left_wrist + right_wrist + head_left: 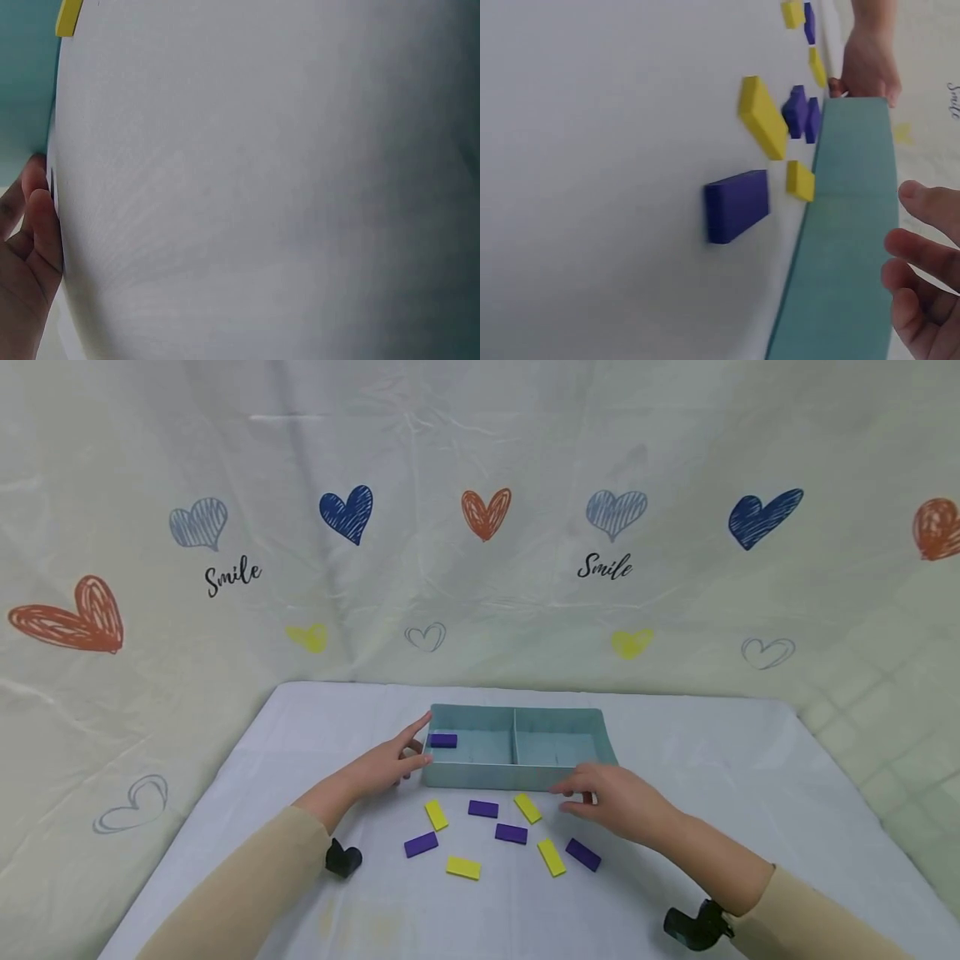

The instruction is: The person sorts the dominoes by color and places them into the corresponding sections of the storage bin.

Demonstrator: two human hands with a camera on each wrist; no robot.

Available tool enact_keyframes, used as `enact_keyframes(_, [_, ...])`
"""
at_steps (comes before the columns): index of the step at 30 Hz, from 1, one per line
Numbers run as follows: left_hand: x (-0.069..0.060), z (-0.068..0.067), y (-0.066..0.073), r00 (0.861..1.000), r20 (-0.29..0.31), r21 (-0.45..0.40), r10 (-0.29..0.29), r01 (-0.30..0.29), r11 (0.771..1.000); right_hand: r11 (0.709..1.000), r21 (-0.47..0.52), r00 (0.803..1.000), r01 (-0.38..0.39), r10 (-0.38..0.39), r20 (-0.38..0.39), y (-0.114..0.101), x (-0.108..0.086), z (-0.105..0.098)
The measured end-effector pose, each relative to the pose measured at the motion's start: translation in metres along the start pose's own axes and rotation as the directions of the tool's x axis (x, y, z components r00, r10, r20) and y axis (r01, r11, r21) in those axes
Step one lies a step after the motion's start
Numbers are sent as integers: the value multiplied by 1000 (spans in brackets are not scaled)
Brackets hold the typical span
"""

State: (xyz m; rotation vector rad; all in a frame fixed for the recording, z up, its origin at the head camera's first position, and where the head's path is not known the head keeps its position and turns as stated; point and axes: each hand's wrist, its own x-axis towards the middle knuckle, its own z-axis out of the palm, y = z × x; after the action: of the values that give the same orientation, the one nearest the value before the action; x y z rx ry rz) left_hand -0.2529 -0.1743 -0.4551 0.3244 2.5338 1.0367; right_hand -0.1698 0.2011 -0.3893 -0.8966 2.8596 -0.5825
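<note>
A teal two-compartment box (480,776) lies across the table. One purple block (443,741) is in its left compartment, near the left wall. My left hand (386,765) is at the box's left end, with the index finger stretched to the back corner and the thumb at the front corner, touching it. Just before the box's front wall, toward its right end, hovers my right hand (618,802), fingers loosely bent and nothing held. In the right wrist view the fingers (926,259) are apart from each other beside the teal wall (847,247).
Several small flat blocks lie scattered before the box, some yellow (551,857) and some purple (583,855). The white cloth (712,777) covers the table. Behind it hangs a sheet (540,443) printed with hearts. A black wrist device (697,927) is on the right arm.
</note>
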Motion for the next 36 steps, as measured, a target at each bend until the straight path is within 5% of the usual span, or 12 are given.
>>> enact_keyframes(23, [0, 0, -1, 1000, -7, -12, -11, 10, 1000, 988, 73, 969, -135, 117, 218, 25, -36, 29])
enact_keyframes(36, [2, 1, -2, 1000, -7, -11, -14, 14, 1000, 993, 79, 973, -89, 70, 220, 31, -41, 38])
